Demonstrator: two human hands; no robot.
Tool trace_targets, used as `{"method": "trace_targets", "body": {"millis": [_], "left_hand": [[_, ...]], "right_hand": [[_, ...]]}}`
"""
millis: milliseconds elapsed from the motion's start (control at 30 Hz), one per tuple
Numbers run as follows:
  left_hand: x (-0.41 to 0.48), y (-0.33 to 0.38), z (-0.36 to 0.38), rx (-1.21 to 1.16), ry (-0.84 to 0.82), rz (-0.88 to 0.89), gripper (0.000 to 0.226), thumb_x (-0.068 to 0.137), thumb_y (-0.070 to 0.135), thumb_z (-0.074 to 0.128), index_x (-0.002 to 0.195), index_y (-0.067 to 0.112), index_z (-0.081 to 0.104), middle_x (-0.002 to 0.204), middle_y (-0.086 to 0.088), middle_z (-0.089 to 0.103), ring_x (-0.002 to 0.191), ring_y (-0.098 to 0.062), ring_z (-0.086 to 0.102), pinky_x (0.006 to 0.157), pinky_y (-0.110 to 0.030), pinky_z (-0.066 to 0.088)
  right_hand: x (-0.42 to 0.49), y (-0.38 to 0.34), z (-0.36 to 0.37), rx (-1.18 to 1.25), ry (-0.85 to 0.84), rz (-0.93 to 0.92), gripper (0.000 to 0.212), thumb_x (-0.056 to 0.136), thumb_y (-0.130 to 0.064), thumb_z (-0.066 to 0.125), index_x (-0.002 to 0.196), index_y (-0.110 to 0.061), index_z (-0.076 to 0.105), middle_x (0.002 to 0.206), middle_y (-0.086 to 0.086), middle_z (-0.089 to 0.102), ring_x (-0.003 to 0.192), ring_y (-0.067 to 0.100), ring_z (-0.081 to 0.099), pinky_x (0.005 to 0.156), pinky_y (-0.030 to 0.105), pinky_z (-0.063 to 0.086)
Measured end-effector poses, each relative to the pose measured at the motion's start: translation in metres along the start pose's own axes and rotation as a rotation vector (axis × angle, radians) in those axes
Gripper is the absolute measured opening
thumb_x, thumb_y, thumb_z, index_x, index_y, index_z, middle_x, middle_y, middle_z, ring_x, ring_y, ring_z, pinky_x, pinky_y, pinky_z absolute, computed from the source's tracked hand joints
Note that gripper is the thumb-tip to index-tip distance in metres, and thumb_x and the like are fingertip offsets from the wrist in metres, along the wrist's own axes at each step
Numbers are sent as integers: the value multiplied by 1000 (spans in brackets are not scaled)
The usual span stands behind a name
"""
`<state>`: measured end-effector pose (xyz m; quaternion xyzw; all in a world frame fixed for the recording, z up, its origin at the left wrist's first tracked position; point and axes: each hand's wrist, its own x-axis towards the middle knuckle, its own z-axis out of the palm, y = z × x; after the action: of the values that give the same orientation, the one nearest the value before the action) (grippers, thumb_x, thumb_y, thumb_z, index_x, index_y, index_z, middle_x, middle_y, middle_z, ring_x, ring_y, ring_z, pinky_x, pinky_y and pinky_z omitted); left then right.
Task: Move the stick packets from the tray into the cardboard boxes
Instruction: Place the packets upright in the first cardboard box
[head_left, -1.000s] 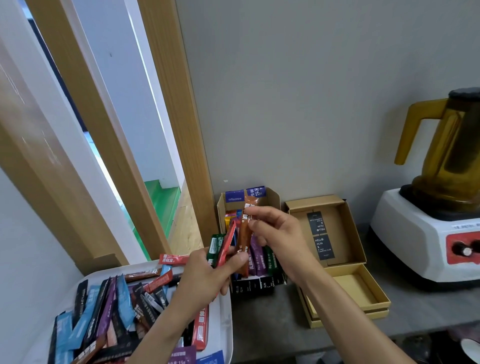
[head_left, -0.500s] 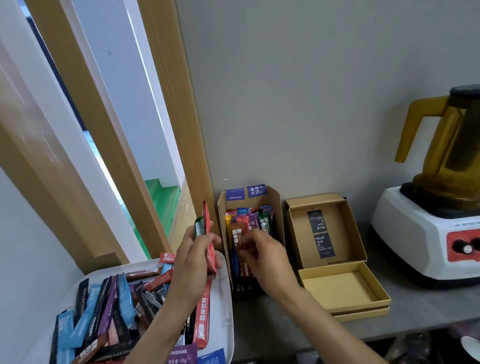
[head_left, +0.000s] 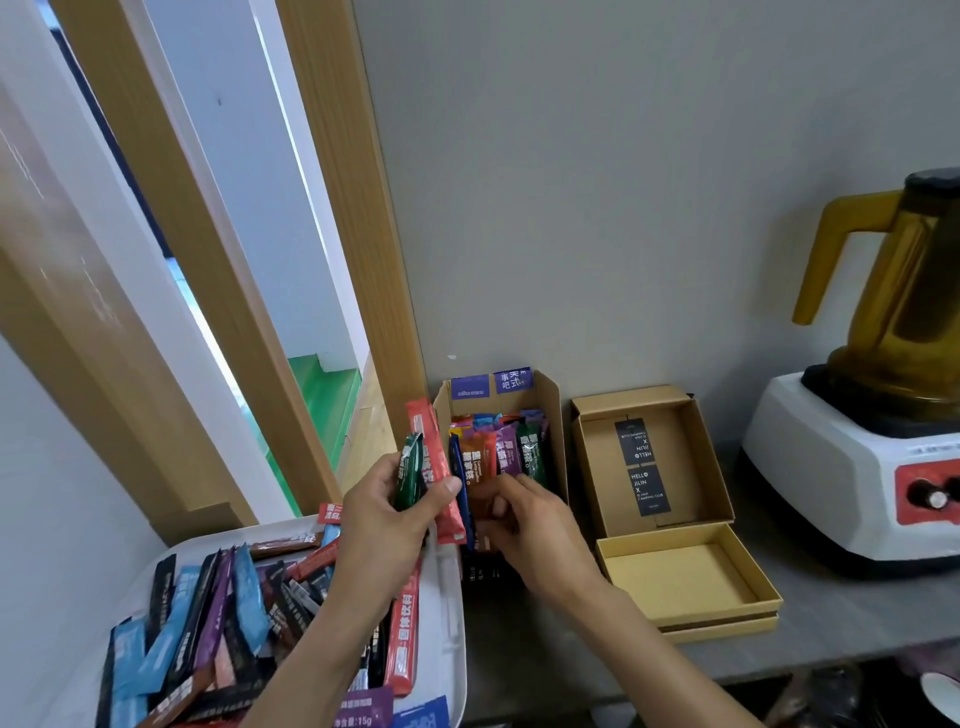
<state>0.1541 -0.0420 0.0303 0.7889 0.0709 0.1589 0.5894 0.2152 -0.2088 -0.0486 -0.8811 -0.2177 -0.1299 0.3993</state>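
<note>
Left hand (head_left: 382, 514) is over the tray's far corner. Its thumb and fingers (head_left: 447, 487) pinch two stick packets, a red packet (head_left: 434, 467) and a dark green packet (head_left: 409, 470). Both stand near upright, just beside the left wall of the tall cardboard box (head_left: 551, 415). The green one's lower end is hidden behind the hand.

Right hand (head_left: 540, 535) is at the box front, curled against a brown packet (head_left: 475, 465) standing inside. Contact is hidden, so gripping or only pressing, cannot tell. Other packets in the box stand upright with their lower halves covered.

White tray (head_left: 448, 613) sits bottom left, cut off by the frame. Its loose packets (head_left: 234, 608) are partly under the left forearm. The flat open box (head_left: 675, 582) sits right of the tall one on the counter (head_left: 841, 613). The blender (head_left: 852, 467) is cropped at the right edge.
</note>
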Motion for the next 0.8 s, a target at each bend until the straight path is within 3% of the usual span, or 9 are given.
{"method": "trace_targets", "body": {"millis": [100, 167, 233, 333, 467, 633, 733, 800], "left_hand": [[-2, 0, -1, 7, -8, 6, 36, 76, 36, 88, 106, 34, 68, 95, 18, 78, 87, -3, 76, 74, -22, 59], [-2, -1, 0, 24, -30, 0, 44, 72, 37, 91, 108, 34, 67, 96, 14, 78, 90, -5, 76, 75, -23, 62], [-2, 0, 3, 48, -74, -17, 51, 69, 37, 92, 113, 30, 67, 100, 10, 78, 91, -8, 77, 80, -27, 63], [-2, -2, 7, 21, -158, -27, 48, 69, 26, 93, 110, 21, 69, 97, 4, 81, 88, -12, 79, 78, -27, 63], [-3, -1, 7, 46, -259, -2, 38, 75, 27, 89, 109, 21, 73, 95, 6, 80, 87, -8, 77, 75, -21, 59], [-6, -4, 9, -54, -345, -85, 18, 92, 13, 75, 110, 11, 74, 74, -1, 73, 58, -4, 63, 54, -16, 47], [-10, -1, 11, -50, -345, -63, 24, 84, 16, 81, 107, 12, 76, 75, 2, 76, 60, -3, 68, 55, -15, 51], [-11, -1, 10, 24, -313, -16, 27, 78, 23, 85, 102, 15, 78, 85, 5, 80, 76, -6, 76, 67, -18, 59]], "right_hand": [[-2, -9, -12, 149, 101, 60, 13, 98, -26, 71, 108, -34, 66, 111, -20, 65, 104, 2, 66, 85, 26, 62], [0, -23, -26, 399, 134, 151, 5, 101, -35, 66, 105, -36, 68, 99, -13, 72, 93, 2, 71, 77, 25, 62], [6, -36, -42, 653, 70, 212, 16, 100, -40, 65, 111, -29, 72, 92, -4, 77, 80, 5, 73, 70, 24, 61], [15, -45, -60, 902, -70, 267, 15, 97, -25, 72, 107, -15, 75, 89, 3, 78, 79, 12, 74, 67, 23, 59], [19, -47, -70, 970, -116, 319, 10, 94, -17, 75, 102, -11, 73, 84, 0, 75, 83, 16, 74, 65, 19, 57], [23, -45, -67, 959, -19, 350, 16, 88, -14, 81, 99, -12, 69, 102, 12, 79, 97, 28, 78, 68, 23, 59], [26, -48, -66, 924, 118, 340, 22, 83, -15, 86, 96, -15, 69, 93, 7, 79, 88, 22, 78, 66, 25, 57], [27, -48, -66, 897, 187, 323, 24, 81, -17, 88, 96, -16, 69, 89, 4, 79, 87, 20, 78, 72, 33, 60]]}}
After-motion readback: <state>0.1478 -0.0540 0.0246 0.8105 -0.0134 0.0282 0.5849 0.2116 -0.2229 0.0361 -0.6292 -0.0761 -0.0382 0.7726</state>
